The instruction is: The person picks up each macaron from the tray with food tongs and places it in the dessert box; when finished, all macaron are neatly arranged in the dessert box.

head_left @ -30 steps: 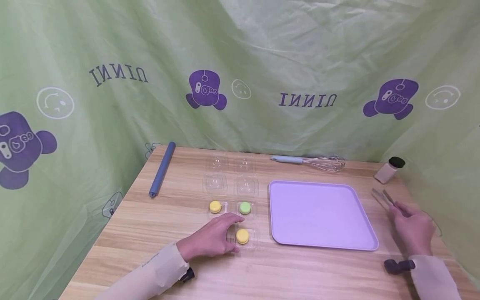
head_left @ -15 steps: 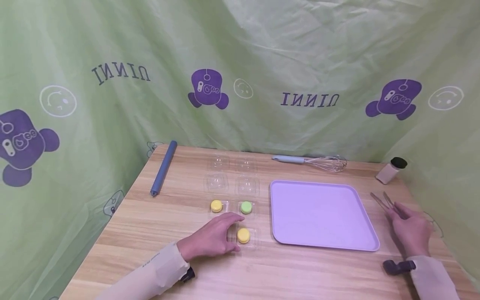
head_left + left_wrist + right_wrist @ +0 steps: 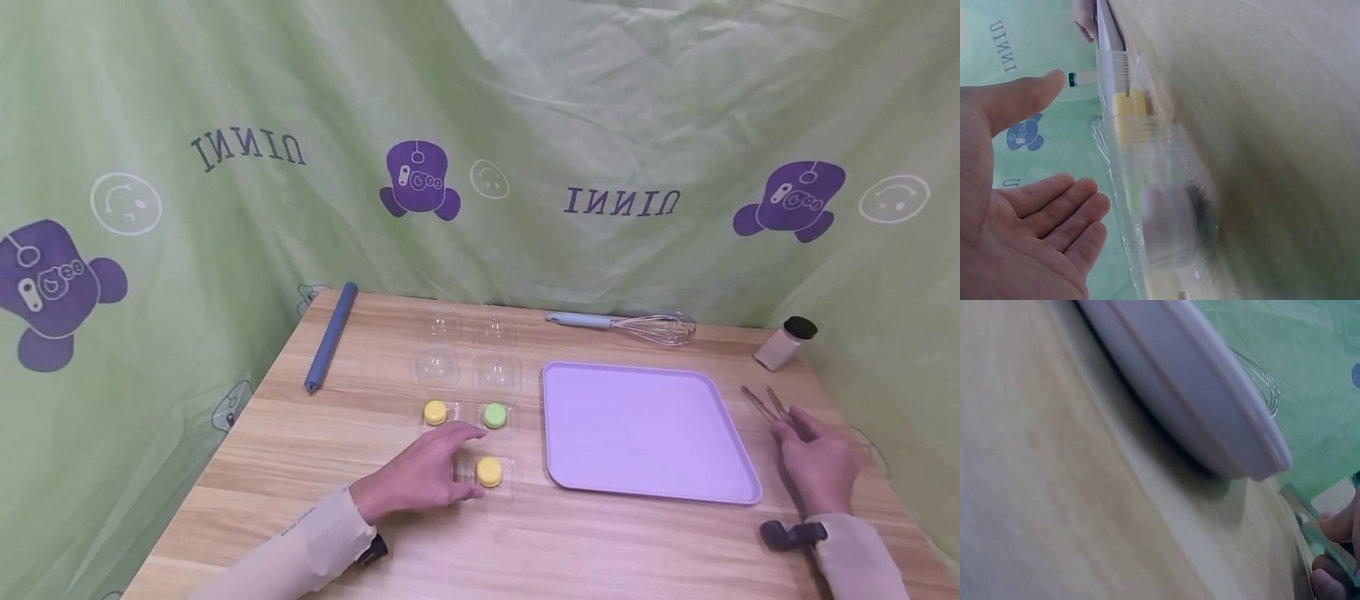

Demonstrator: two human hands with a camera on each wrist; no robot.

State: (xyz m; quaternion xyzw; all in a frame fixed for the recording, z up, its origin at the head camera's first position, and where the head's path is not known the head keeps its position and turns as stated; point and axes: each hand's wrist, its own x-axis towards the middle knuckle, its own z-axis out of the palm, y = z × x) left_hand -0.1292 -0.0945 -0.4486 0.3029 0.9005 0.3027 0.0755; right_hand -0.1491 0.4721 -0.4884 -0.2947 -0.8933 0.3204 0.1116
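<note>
My left hand [image 3: 420, 471] is spread wide, thumb and fingers apart, beside a clear plastic box holding a yellow macaron [image 3: 489, 472]. A pale greyish macaron [image 3: 1169, 225] in clear plastic shows in the left wrist view; in the head view it is hidden by that hand. Behind the hand sit a green macaron [image 3: 494, 415] and another yellow macaron [image 3: 435, 412], each in its own clear box. On the right, my right hand [image 3: 819, 462] holds metal tongs [image 3: 759, 403], their arms parted and tips pointing away from me. Serrated tips show in the right wrist view.
A purple tray [image 3: 648, 433] lies between the hands. Farther back are clear lids [image 3: 435, 364], a whisk [image 3: 585, 319] and a dark-capped jar [image 3: 780, 346]. A blue rolling pin [image 3: 330, 337] lies at the left. Green curtain [image 3: 525, 100] hangs behind the table.
The head view has shifted slightly, so the table's things appear a little farther right. Both hands keep nearly the same pose, the right one still with the tongs.
</note>
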